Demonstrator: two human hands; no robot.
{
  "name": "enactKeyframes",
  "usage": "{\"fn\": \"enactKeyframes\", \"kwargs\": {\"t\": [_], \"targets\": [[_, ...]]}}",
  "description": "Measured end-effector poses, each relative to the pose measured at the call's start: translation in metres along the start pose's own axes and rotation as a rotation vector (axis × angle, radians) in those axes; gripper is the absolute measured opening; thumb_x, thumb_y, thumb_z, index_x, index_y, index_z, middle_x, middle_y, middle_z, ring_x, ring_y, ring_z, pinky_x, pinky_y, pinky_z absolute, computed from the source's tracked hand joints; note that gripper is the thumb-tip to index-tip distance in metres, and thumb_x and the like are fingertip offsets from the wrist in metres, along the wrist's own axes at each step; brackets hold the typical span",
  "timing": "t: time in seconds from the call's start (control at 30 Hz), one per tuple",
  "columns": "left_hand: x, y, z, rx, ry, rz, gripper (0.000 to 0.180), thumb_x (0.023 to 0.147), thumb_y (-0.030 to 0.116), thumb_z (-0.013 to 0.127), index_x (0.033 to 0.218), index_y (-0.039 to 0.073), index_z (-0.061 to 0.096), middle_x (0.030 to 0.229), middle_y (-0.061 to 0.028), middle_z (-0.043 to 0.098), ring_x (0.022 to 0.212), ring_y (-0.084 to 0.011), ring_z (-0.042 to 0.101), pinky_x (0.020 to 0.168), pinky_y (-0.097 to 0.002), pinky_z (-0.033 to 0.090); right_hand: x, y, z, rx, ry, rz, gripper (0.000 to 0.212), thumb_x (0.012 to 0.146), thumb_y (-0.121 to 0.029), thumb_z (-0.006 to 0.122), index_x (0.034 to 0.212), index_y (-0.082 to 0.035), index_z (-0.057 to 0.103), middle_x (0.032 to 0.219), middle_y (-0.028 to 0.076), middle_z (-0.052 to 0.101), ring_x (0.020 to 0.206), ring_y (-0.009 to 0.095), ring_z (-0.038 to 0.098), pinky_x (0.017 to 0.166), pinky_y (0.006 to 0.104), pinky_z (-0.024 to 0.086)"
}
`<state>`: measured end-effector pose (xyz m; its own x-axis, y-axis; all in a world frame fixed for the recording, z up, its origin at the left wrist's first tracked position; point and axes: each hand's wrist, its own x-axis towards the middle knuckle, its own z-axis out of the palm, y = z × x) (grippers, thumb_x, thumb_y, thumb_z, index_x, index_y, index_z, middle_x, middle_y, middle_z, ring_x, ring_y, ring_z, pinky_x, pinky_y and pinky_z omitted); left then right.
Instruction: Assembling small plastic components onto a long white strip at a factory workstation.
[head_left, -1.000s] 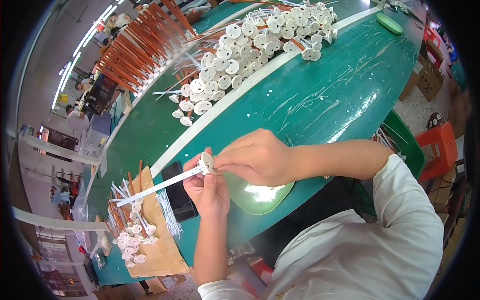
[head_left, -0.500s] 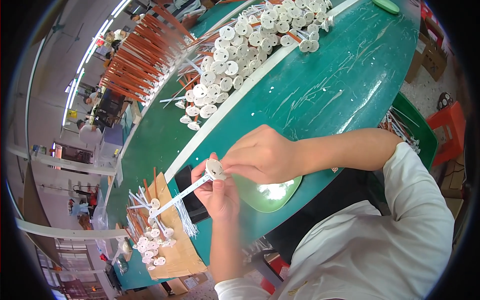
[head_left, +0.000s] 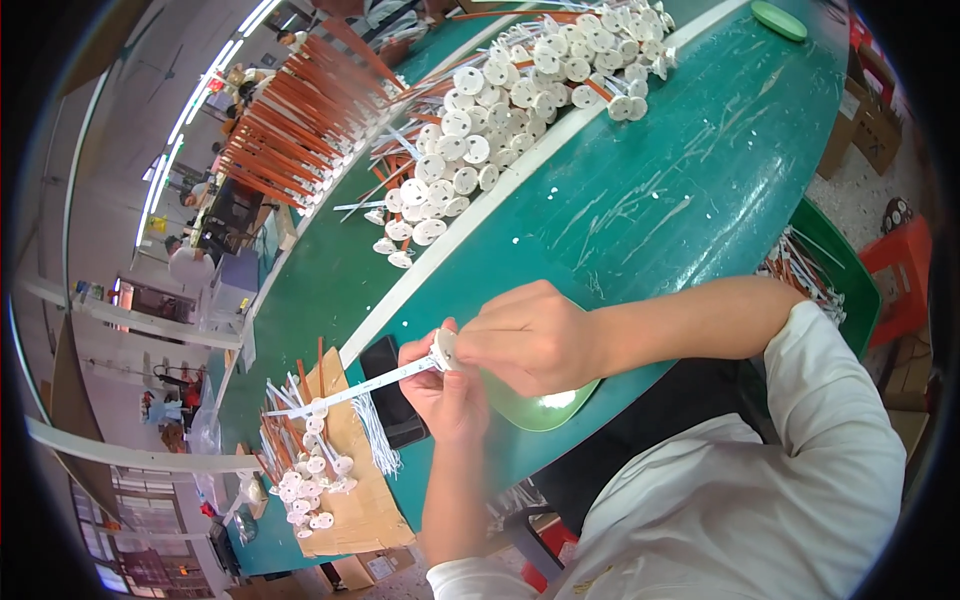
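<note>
My left hand (head_left: 447, 400) is closed around a white disc with a marked tape strip (head_left: 444, 350), gripping it between thumb and fingers. The long white strip runs from the disc to the left, over the cardboard. Bunched fingertips of my right hand (head_left: 535, 340) press at the right face of the disc; anything small between them is hidden. Beneath the right hand sits a shiny light-green dish (head_left: 545, 410), partly covered by that hand, its contents out of sight.
Many white discs with strips (head_left: 500, 110) are heaped along a white divider (head_left: 480, 195). A smaller pile (head_left: 305, 490) lies on a cardboard sheet (head_left: 370, 500), near white strips (head_left: 372, 435) and a black tray (head_left: 400, 400). A green bin (head_left: 850, 260) stands at the right.
The disc has turned more edge-on and its strip lies closer to level. Both hands sit slightly lower and farther right in the picture, and the whole scene has shifted a little too.
</note>
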<state>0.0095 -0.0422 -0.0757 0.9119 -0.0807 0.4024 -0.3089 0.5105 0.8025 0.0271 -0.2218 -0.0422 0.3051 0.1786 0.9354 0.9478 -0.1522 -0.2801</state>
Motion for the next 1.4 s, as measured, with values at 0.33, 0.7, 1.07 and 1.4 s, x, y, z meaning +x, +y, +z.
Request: {"fn": "enactKeyframes", "kwargs": {"t": [0.33,0.7,1.07,1.4], "targets": [[0.046,0.123,-0.071,0.916,0.296,-0.132,0.034,0.093,0.018,0.068,0.119,-0.002,0.063,0.102,-0.0088,0.071,0.087,-0.0127,0.066,0.074,-0.0255,0.051,0.014,0.016,-0.021,-0.147,-0.017,0.062,0.025,0.074,-0.003,0.078,0.096,-0.001,0.068,0.091,0.012,0.070,0.079,0.028,0.067,0.067,0.0379,0.055],[0.002,0.239,-0.210,2.458,0.442,-0.427,0.051,0.078,0.047,0.072,0.087,-0.004,0.072,0.082,-0.0247,0.070,0.081,-0.0428,0.068,0.077,-0.0475,0.054,0.012,0.018,-0.008,-0.148,-0.120,-0.056,0.015,0.075,-0.007,0.078,0.085,-0.003,0.068,0.093,0.010,0.070,0.077,0.027,0.067,0.065,0.0362,0.055],[0.059,-0.003,-0.029,0.542,0.164,-0.068,0.043,0.104,0.032,0.052,0.086,-0.004,0.069,0.085,-0.0124,0.072,0.071,-0.0174,0.068,0.067,-0.0288,0.053,0.064,0.106,0.027,-0.515,-0.313,0.165,0.017,0.073,-0.003,0.072,0.089,-0.009,0.070,0.100,0.008,0.068,0.099,0.031,0.062,0.090,0.0424,0.049],[0.038,-0.005,-0.033,0.354,0.271,-0.150,0.037,0.102,0.028,0.056,0.089,-0.004,0.067,0.085,-0.0130,0.070,0.069,-0.0167,0.066,0.067,-0.0289,0.054,0.087,0.137,0.005,-0.790,-0.558,-0.159,0.013,0.077,-0.012,0.069,0.090,-0.015,0.073,0.099,0.001,0.070,0.097,0.021,0.064,0.094,0.0467,0.046]]}}
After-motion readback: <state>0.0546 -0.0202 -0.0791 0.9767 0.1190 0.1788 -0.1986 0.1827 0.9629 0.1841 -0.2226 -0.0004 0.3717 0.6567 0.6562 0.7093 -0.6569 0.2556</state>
